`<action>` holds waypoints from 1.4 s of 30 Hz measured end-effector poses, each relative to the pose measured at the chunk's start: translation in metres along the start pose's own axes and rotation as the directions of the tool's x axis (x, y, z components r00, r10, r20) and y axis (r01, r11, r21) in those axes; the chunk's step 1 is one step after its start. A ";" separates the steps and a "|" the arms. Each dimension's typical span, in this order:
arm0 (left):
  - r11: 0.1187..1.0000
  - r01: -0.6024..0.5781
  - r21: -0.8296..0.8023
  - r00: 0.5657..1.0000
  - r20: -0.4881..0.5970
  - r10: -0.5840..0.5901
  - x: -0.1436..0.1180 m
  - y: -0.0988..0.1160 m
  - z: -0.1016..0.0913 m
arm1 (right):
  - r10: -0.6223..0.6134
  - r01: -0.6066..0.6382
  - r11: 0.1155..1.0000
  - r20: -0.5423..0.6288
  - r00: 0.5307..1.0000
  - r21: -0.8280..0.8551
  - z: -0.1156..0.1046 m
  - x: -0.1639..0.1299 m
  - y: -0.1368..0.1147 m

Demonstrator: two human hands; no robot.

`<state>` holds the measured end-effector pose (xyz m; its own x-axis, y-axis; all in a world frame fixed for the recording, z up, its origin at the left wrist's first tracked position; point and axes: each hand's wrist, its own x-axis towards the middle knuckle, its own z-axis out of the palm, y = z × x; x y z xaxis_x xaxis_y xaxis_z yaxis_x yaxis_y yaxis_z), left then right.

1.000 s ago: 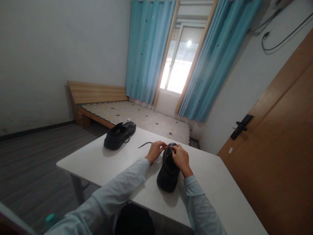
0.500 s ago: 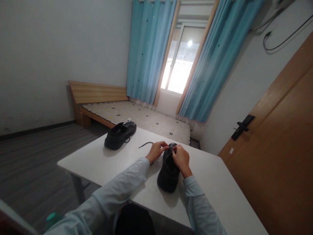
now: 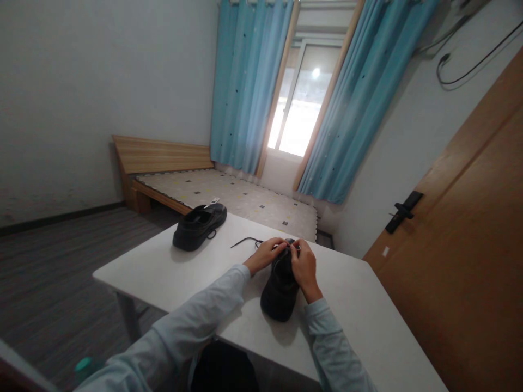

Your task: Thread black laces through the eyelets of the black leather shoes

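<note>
Head view: left hand [image 3: 265,255] and right hand [image 3: 303,265] pinching a half-hidden lace [image 3: 245,241] atop near shoe [image 3: 280,286].

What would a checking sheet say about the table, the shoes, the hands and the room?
Surface: white table, shoes standing on it.
Job's things: near black shoe in front of the person; its lace trails left on the table.
Clutter: second black shoe at the far left corner, apart.
Grippers: left hand and right hand pinch at the near shoe's far end.
Cables: black cable on the wall, upper right.
Surroundings: bed, blue curtains, window, wooden door.
</note>
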<state>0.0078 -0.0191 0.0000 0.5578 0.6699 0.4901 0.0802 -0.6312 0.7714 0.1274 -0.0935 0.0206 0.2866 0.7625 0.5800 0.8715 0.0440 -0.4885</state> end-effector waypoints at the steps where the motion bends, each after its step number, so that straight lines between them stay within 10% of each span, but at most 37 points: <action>1: 1.000 -0.003 0.005 1.000 -0.004 0.003 0.001 0.000 0.000 | -0.018 0.018 0.999 -0.011 1.000 0.030 0.000 0.000 0.001; 10: 0.988 0.002 -0.154 1.000 -0.001 -0.002 0.006 -0.009 0.005 | -0.033 0.042 0.974 -0.043 0.999 0.221 0.003 0.001 0.007; 21: 0.969 0.011 -0.246 0.996 -0.080 -0.032 0.005 0.003 0.001 | 0.327 -0.354 0.883 0.139 0.935 0.307 0.000 0.014 0.047; 33: 0.846 -0.030 -0.532 0.981 -0.180 -0.078 0.036 0.026 -0.013 | 0.427 -0.522 0.709 0.301 0.853 0.474 -0.017 0.013 0.050; 42: 0.963 -0.075 -0.259 0.994 -0.100 0.051 0.055 0.051 -0.004 | 0.398 -0.654 0.509 0.520 0.755 0.560 -0.038 0.014 0.049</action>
<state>0.0387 -0.0128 0.0680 0.4761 0.6724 0.5668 -0.1783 -0.5573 0.8109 0.1894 -0.1050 0.0300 0.3567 0.9293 -0.0957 0.0331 -0.1150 -0.9928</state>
